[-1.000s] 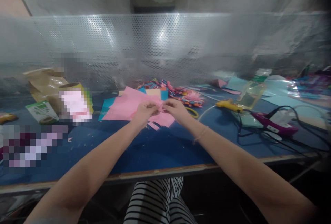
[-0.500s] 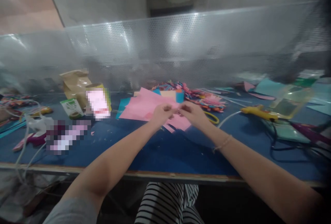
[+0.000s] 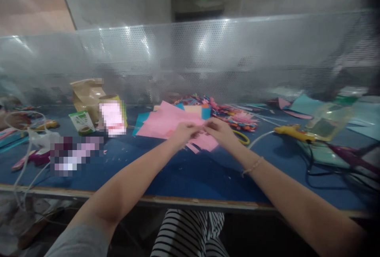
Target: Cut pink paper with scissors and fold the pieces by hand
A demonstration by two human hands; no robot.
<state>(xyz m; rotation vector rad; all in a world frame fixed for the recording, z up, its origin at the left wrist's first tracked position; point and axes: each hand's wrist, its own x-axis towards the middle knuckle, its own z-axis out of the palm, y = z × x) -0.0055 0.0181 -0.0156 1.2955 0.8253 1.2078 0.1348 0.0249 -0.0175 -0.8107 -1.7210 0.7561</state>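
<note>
Head view: looking fwd/down onto blue table (image 3: 202, 179), w/ L hand (image 3: 184, 132) and R hand (image 3: 219, 131) nearly tip to tip over R end of pink paper sheets (image 3: 162, 119). Fingers (image 3: 194, 128) bent into a pinch on both; can't tell abt any small piece btwn them, too blurred. Sheets mid-table, well back fr. front edge (image 3: 194, 200), overlapping teal paper (image 3: 141, 120) on L side, w/ cut pink strips (image 3: 192, 147) jutting out just below hands. Best room on nr side of hands: open blue stretch down to front edge, tiny scraps scattered on it. Some room front-L too, short of green-white packet (image 3: 81, 123) & brown paper bag (image 3: 87, 94). Tighter behind: fringed paper pile (image 3: 246, 119) just beyond hands, then perforated metal panel (image 3: 178, 59) along back. On R, yellow ring (image 3: 244, 134) just beyond R hand; farther R, yellow glue gun (image 3: 292, 132) nr plastic bottle (image 3: 332, 119).
</note>
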